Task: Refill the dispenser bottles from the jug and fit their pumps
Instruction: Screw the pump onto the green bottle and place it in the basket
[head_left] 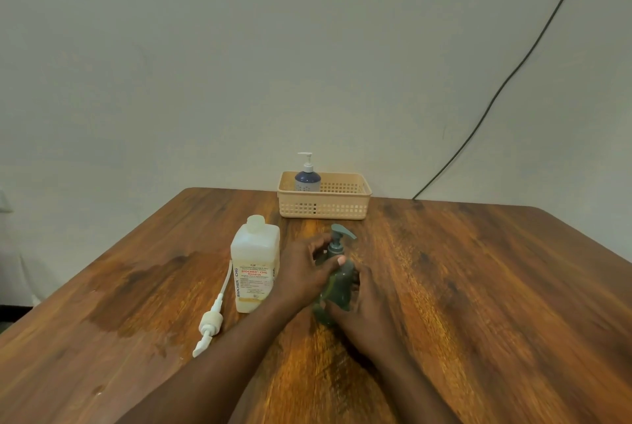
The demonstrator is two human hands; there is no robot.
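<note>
A dark green dispenser bottle (337,286) stands near the middle of the wooden table (478,286), its green pump (340,235) seated on top. My left hand (307,269) wraps the bottle's neck just under the pump, thumb across the front. My right hand (362,310) grips the bottle's lower body. Left of them stands the white translucent jug (254,263) with its mouth uncapped. A loose white pump (213,317) with its long tube lies on the table beside the jug.
A beige perforated basket (325,198) sits at the table's far edge against the wall, with a blue pump bottle (307,177) standing in its left end. A black cable (513,74) runs down the wall at the right.
</note>
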